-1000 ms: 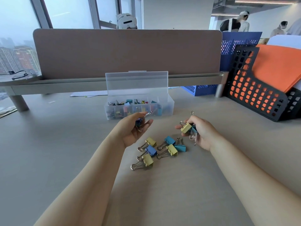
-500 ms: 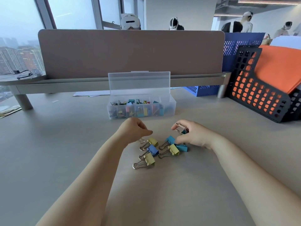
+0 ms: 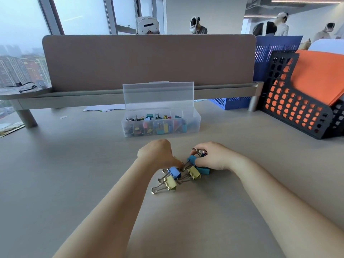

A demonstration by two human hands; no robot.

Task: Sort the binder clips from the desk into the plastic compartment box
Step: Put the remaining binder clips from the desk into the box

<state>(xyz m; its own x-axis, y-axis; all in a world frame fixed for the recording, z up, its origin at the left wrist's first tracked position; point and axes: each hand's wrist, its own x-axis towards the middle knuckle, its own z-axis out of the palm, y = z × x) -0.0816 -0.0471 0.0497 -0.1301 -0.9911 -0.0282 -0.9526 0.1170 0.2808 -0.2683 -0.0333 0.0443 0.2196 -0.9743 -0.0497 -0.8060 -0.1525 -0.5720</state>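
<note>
Several binder clips lie in a pile on the desk: a blue clip [image 3: 175,172], a yellow clip [image 3: 171,183], a second yellow clip [image 3: 194,172] and a teal clip [image 3: 204,170]. My left hand [image 3: 156,153] is curled knuckles-up over the pile's far left, its fingertips pinching down among the wire handles; what it holds is hidden. My right hand [image 3: 214,157] grips clips whose silver handles [image 3: 199,151] stick out, and its fingers touch another teal clip [image 3: 191,159]. The clear compartment box [image 3: 193,125] stands behind the pile with its lid [image 3: 158,95] upright and coloured clips inside.
A desk divider on a raised shelf [image 3: 149,62] runs behind the box. A black perforated file rack [image 3: 297,108] with orange folders and a blue basket [image 3: 230,103] stand at the right. Papers [image 3: 104,108] lie under the shelf. People stand beyond the divider.
Both hands have come down from the air onto the pile. The left hand now covers the yellow clip at the pile's far left; the right hand's fingers reach the teal clip.
</note>
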